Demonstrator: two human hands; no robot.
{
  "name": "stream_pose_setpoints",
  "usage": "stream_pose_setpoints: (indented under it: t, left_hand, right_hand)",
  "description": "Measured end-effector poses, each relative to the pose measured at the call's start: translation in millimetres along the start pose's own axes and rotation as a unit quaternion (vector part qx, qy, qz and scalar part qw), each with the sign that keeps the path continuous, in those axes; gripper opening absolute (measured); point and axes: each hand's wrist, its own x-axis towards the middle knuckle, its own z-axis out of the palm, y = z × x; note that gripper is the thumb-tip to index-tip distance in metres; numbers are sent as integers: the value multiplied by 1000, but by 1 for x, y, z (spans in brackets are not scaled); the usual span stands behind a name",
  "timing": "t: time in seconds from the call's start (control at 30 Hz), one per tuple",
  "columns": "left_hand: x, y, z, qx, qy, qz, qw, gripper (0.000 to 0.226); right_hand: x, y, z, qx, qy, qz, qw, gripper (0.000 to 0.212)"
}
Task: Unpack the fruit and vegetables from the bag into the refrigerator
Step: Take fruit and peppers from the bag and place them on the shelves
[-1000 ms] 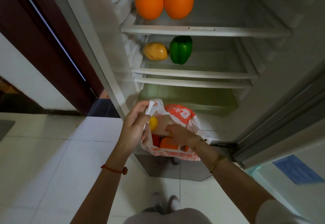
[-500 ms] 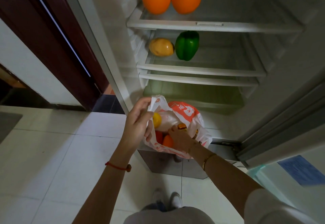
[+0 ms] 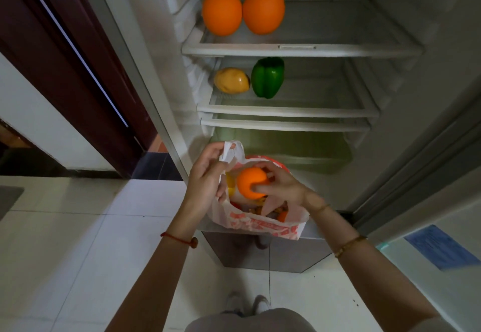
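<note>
1. The left hand (image 3: pixel 208 183) pinches the bag (image 3: pixel 260 223) by its handle, keeping the mouth open at the refrigerator's (image 3: pixel 299 50) base.
2. The right hand (image 3: pixel 279 188) curls around an orange (image 3: pixel 251 182) just above the bag, likely bound for a shelf.
3. Half a second earlier that hand was still inside the bag; the orange has now come out.

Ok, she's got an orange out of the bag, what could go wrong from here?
1. The right hand holds the orange in a fingertip grip only; it could slip and fall back into the bag or onto the floor.
2. The left hand pinches just one handle, so the loaded bag may sag or tip.
3. On the top shelf, a nudge could roll the two oranges there.
</note>
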Motion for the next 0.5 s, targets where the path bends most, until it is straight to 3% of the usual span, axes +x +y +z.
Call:
stream_pose_setpoints:
  t: [0.1,0.2,0.4,0.5]
  left_hand:
    - [9,0,4,4,1,-6,1000,31]
    - [18,0,9,2,0,-13,1000,32]
    - [32,4,22,15,-13,-20,1000,32]
    - [38,6,25,21,-18,-17,999,31]
  right_hand:
    - [-14,-20,-21,72,45,11,996,50]
    - [-28,-41,-41,112,77,-9,991,62]
    - [-45,-107,-75,87,169,-126,974,60]
    - [-48,-141,-91,78,245,-186,948,60]
